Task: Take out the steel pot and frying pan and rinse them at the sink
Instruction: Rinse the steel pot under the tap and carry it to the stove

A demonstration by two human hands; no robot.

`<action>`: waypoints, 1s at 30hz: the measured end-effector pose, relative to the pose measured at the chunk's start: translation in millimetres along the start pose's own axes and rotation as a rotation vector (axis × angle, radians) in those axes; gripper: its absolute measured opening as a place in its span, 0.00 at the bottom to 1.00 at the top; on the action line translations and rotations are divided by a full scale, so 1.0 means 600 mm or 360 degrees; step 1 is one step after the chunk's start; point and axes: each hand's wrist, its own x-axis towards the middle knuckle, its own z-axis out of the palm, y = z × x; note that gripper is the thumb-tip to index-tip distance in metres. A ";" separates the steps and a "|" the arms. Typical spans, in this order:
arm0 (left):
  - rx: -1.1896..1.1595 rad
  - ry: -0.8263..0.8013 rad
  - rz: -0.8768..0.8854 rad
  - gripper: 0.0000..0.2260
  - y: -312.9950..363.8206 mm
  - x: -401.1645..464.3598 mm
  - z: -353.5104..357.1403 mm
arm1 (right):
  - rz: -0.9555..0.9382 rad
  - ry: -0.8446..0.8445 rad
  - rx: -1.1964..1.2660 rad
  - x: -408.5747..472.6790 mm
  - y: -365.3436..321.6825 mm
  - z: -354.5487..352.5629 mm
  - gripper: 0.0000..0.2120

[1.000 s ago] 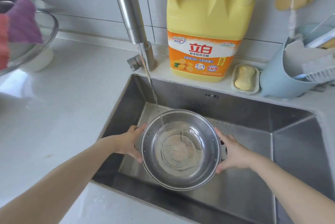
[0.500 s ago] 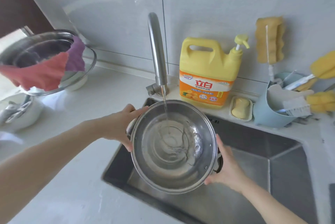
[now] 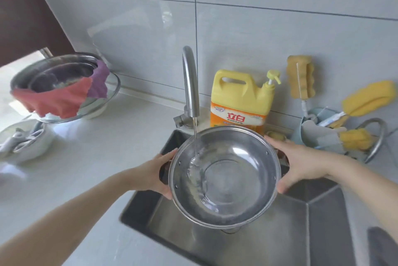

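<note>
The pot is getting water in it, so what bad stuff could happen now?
The pot is tilted while the tap runs into it, so water could slosh over the low edge; it should land in the sink, but some might splash out. The left hand and right hand hold it by the sides, and wet steel may slip. The soap bottle stands close behind and could get bumped.

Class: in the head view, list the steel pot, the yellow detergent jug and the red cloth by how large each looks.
1. steel pot, though nearest the camera
2. and 3. red cloth and yellow detergent jug look alike; unranked.
</note>
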 end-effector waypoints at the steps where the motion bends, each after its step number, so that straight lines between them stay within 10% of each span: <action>1: 0.0024 -0.0024 -0.0006 0.62 0.004 -0.002 -0.010 | -0.0047 -0.0044 0.0113 -0.004 0.000 0.005 0.60; 11: 0.0594 0.0305 0.0073 0.62 0.024 -0.058 -0.101 | -0.0111 0.0500 0.0564 0.030 -0.003 0.190 0.71; 30: 0.0937 0.1942 0.0927 0.37 0.051 -0.008 0.089 | -0.0378 0.1761 -0.0619 -0.091 0.083 0.154 0.61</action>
